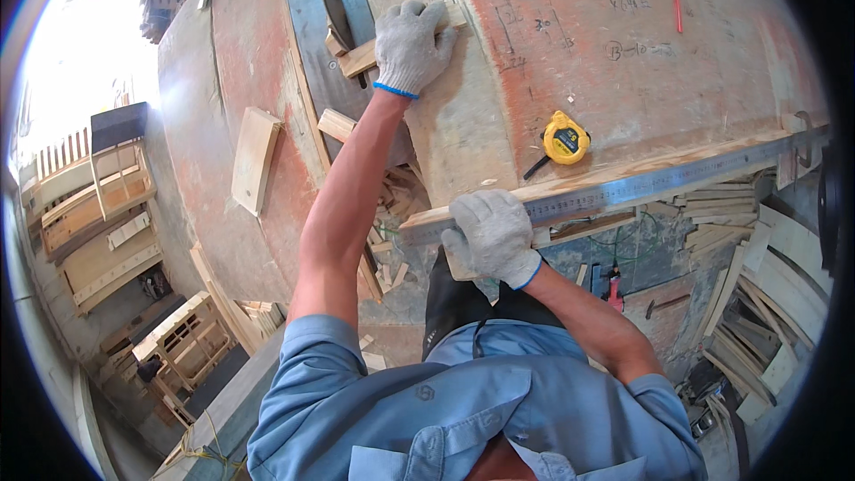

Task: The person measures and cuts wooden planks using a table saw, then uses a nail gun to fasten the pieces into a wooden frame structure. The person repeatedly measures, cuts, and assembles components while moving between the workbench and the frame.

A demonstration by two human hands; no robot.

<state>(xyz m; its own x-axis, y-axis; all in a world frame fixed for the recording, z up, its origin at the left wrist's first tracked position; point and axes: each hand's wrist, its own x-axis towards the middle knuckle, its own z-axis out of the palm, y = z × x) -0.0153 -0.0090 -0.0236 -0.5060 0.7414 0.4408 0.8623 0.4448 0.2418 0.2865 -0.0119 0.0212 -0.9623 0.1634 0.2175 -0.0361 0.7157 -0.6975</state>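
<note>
head view: your left hand [411, 49], in a grey knit glove, has its fingers bent over a short pale wooden block [359, 60] just beside the curved dark metal saw blade [336, 13]. your gloved right hand [492, 233] sits at the long silver steel ruler [659, 189] with a small pale wood piece [460, 264] under it, can't tell if it's gripped. yellow-and-black tape measure [566, 140] lies on the worn reddish tabletop [570, 62].

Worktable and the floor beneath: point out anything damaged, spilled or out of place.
The worktable looks worn, its reddish coating patchy and scuffed. On the floor below, wood scraps lie strewn at odd angles, untidy rather than stacked. I see no obvious spill.
</note>
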